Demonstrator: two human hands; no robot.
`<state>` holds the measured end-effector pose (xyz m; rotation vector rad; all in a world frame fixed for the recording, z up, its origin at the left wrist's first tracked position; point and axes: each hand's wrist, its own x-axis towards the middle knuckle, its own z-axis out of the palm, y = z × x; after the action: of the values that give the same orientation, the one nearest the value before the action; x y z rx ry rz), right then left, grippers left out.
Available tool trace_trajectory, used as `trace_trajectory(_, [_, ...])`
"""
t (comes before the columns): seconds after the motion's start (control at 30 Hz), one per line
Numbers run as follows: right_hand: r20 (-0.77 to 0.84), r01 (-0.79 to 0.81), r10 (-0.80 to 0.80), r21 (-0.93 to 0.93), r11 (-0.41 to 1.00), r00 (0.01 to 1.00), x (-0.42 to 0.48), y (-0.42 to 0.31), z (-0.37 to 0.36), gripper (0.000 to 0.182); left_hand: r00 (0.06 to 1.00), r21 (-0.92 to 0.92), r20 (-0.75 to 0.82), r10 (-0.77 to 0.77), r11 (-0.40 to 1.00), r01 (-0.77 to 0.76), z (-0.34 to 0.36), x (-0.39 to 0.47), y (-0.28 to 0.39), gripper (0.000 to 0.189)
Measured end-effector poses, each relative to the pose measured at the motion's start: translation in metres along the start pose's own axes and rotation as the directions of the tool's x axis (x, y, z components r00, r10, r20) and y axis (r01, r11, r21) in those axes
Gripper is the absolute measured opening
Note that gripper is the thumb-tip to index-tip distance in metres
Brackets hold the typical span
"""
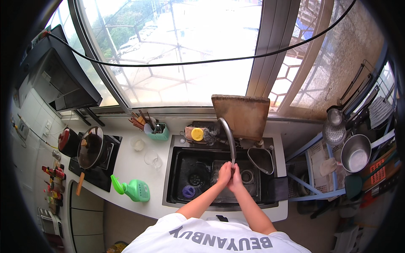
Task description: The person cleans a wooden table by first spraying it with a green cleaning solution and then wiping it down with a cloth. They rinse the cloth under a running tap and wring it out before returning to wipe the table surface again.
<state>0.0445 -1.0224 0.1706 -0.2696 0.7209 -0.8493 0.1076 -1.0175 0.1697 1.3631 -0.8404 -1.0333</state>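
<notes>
Under the mouth of a curved metal faucet (228, 136), my left hand (224, 173) and my right hand (236, 177) are pressed together, side by side. Water runs from the spout onto them. Both are over the black kitchen sink (168, 177), where the surface looks wet. Whether anything small lies between the palms is hidden. A round drain (194, 179) and a purple round item (189, 191) sit to the left in the basin. At its right stands a mesh corner strainer (261, 160).
A green spray bottle (136, 190), drinking glass (153, 159) and chopstick holder (157, 132) stand left of the sink. Behind it are a yellow round lid (197, 134) and a leaning cutting board (241, 117). A lidded wok (91, 148) is on the stove; utensils hang at right.
</notes>
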Motion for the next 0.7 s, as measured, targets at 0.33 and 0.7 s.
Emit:
trace_trajectory(0.33, [0.21,0.524,-0.657,-0.788,0.325,0.724,-0.022,-0.012,0.029,0.027,0.91,-0.645,0.198,-0.365,0.651,0.401,-0.008,-0.003,0.009,0.046])
trace_trajectory(0.7, [0.46,0.607,-0.635,-0.794,0.017,0.62,-0.038,-0.016,0.03,0.038,0.863,-0.86,0.377,-0.336,0.22,0.461,-0.013,0.0,0.023,0.038])
